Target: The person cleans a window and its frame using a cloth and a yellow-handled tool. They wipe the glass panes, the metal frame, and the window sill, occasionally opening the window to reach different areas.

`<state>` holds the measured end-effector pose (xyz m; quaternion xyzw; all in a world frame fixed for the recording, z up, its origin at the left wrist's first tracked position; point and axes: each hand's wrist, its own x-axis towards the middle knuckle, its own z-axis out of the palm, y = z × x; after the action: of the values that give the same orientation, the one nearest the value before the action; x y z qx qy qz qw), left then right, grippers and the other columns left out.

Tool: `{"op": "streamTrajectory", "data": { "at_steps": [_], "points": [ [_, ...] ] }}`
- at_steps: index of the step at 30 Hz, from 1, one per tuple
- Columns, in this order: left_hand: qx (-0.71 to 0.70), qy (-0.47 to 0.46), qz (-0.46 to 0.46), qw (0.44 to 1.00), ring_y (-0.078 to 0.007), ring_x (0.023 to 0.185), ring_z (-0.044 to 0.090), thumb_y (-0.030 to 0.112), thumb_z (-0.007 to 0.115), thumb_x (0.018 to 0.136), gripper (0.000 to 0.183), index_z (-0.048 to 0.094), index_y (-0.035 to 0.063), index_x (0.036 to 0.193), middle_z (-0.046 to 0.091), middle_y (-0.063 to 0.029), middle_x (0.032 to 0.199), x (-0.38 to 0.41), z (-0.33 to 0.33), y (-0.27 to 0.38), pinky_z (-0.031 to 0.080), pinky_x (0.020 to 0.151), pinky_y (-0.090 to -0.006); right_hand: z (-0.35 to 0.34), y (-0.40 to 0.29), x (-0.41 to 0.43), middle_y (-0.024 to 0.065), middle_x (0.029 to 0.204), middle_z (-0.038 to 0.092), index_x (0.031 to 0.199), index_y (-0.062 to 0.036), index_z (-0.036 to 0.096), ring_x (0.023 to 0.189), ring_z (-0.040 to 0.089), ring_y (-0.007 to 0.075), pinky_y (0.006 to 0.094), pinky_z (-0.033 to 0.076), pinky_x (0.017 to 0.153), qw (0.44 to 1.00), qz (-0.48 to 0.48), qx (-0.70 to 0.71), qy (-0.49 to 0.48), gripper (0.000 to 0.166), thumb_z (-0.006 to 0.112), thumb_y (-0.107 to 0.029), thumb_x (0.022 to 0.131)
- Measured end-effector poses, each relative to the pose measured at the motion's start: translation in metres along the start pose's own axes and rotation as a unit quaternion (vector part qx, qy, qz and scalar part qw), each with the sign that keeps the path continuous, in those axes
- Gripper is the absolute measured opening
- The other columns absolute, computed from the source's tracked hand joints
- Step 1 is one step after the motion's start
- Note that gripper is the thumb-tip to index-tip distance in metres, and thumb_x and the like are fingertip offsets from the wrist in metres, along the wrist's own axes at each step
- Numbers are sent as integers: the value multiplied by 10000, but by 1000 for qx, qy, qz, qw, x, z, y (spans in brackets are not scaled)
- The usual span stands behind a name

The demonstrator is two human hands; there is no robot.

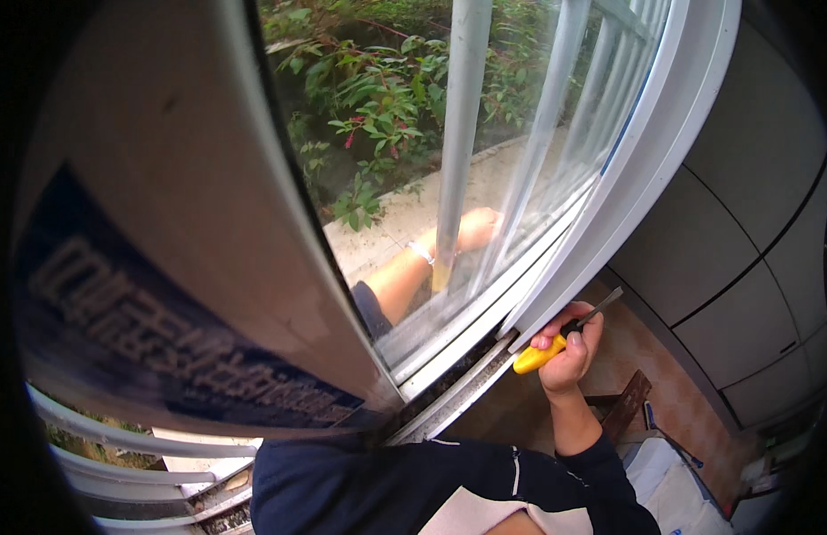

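Observation:
My right hand (574,358) holds a flat-blade screwdriver (548,356) with a yellow handle, its metal blade pointing up and away to the right. The fingers of that hand are close to the lower end of the white window frame (644,180). Through the window glass (393,154), my left hand (479,229) shows on the outer side, wearing a pale bracelet at the wrist. Its fingers look curled near the glass, but what they hold or touch is blurred. Below the sash runs a dirty window track (453,394).
At the left stands a large panel (152,200) with a dark blue strip bearing writing. White bars (464,120) and leafy plants (380,87) are outside. Grey cabinet doors (714,267) stand to the right. A brown wooden piece (627,404) and white cloth (661,475) lie below.

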<state>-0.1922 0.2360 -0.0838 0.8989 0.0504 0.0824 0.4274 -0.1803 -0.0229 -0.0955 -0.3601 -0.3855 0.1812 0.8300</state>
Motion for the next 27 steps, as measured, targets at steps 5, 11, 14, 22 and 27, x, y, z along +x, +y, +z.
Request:
{"op": "streamTrajectory", "data": {
  "at_steps": [5,11,14,22,27],
  "points": [
    [23,-27,-152,988,-203,901,587,451,512,877,502,628,-12,1035,652,-122,964,-41,-42,8,451,803,-326,4,3,-1,88,730,476,1048,-58,384,572,432,130,276,453,555,1000,6,4,-7,304,380,-190,774],
    [-262,-100,142,949,-171,1031,534,281,682,791,459,587,0,1141,614,-100,1073,-82,-71,55,383,945,-294,0,6,1,95,734,485,1058,-48,383,580,441,133,285,461,562,1000,-11,-2,-21,305,382,-201,795],
    [-142,-85,133,977,-176,1203,398,262,691,776,597,469,-6,1261,483,-113,1279,-69,-41,71,257,1043,-294,2,5,-1,97,741,485,1066,-41,381,583,442,134,286,465,568,1000,4,2,-22,314,384,-206,799],
    [-125,-226,-14,966,-137,1019,511,132,710,767,424,568,-26,1134,586,-95,1110,-62,-31,32,386,914,-262,0,6,0,96,761,479,1072,-45,369,580,432,123,280,465,571,999,-2,2,-54,311,356,-178,792],
    [-174,-276,-25,945,-108,874,554,104,738,733,348,619,-37,1028,644,-55,950,-66,-35,25,438,814,-247,-6,8,0,90,763,477,1101,-41,358,589,437,121,280,468,580,995,-32,-15,-93,316,372,-222,843]
  ]
}}
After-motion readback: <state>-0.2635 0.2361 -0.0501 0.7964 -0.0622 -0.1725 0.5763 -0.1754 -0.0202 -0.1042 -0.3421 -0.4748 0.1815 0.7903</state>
